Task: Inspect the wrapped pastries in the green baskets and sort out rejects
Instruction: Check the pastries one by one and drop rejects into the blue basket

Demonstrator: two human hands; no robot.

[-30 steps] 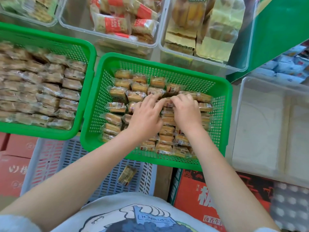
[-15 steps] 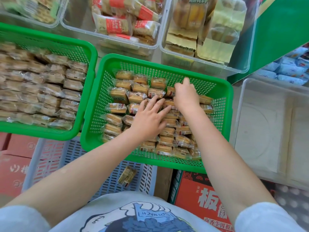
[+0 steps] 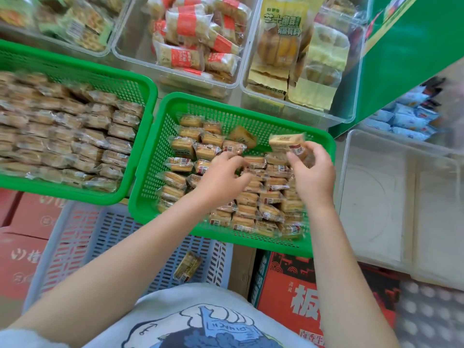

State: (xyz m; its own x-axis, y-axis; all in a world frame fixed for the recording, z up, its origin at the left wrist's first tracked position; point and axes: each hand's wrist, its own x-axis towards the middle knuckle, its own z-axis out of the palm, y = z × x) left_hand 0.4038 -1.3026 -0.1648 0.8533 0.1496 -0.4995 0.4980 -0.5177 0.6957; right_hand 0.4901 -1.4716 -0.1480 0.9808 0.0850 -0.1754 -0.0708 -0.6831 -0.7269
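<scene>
Since half a second ago, right hand (image 3: pixel 311 169) lifted — now pinching wrapped pastry (image 3: pixel 286 141) above near green basket (image 3: pixel 148 187) far-right corner. Left hand (image 3: pixel 221 174) loosely curled over pastries, grip unclear. Inspection step; next — judge, keep or reject.

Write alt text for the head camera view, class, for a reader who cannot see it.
A person's right hand lifts wrapped pastries above a green basket of them, while the left hand reaches over the rows. A fuller green basket sits left; one lone pastry lies on a blue crate below.
</scene>
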